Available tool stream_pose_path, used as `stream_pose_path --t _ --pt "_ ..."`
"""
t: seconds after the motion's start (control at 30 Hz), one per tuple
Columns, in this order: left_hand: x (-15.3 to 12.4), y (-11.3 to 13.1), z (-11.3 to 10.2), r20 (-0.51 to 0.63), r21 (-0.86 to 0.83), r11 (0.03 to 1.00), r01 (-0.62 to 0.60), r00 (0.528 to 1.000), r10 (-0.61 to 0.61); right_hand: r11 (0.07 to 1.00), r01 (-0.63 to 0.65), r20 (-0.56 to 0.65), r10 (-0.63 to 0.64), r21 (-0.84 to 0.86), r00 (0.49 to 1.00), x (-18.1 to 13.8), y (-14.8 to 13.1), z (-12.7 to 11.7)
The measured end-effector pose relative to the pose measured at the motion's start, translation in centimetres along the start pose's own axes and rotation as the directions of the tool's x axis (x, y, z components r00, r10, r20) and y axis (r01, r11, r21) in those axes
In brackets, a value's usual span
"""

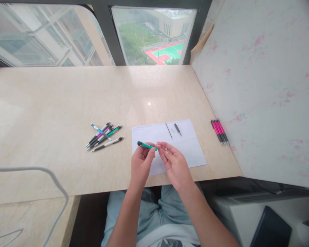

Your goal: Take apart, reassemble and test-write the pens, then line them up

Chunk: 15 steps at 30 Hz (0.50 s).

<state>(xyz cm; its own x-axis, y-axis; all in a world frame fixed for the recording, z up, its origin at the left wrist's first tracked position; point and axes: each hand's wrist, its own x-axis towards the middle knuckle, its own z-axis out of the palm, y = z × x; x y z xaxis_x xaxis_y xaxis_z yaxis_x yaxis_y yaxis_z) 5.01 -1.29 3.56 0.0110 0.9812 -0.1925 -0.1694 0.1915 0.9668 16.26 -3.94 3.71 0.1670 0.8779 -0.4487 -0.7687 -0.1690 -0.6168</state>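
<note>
My left hand [141,161] pinches a green pen barrel [145,145] and holds it level above a white sheet of paper [170,144]. My right hand [173,161] is at the barrel's right end, with its fingertips closed on a small pale part [166,149] that is too small to name. On the paper behind my hands lie a thin refill [169,130], a short black pen tip [177,129] and a tiny pale piece [172,130].
A loose pile of several pens [104,134] lies on the beige table [67,103] to the left of the paper. A bundle of pink pens [219,131] sits at the table's right edge by the patterned wall. A white wire frame [41,181] is at lower left.
</note>
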Motion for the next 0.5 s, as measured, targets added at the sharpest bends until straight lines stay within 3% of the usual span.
stream_pose_path --t 0.33,0.43,0.5 --pt "-0.1 -0.3 0.0 0.102 -0.359 0.926 0.116 0.991 -0.085 0.97 0.104 -0.045 -0.116 -0.219 0.992 -0.3 -0.5 -1.6" --pt "0.0 -0.6 -0.1 0.129 -0.427 0.892 0.149 0.986 -0.103 0.904 0.156 -0.005 -0.172 -0.399 0.985 -0.1 -0.7 -2.1" --pt "0.1 -1.1 -0.3 0.142 -0.477 0.862 0.172 0.983 -0.117 0.798 0.211 0.018 -0.244 -0.564 0.97 0.2 -1.0 -2.5"
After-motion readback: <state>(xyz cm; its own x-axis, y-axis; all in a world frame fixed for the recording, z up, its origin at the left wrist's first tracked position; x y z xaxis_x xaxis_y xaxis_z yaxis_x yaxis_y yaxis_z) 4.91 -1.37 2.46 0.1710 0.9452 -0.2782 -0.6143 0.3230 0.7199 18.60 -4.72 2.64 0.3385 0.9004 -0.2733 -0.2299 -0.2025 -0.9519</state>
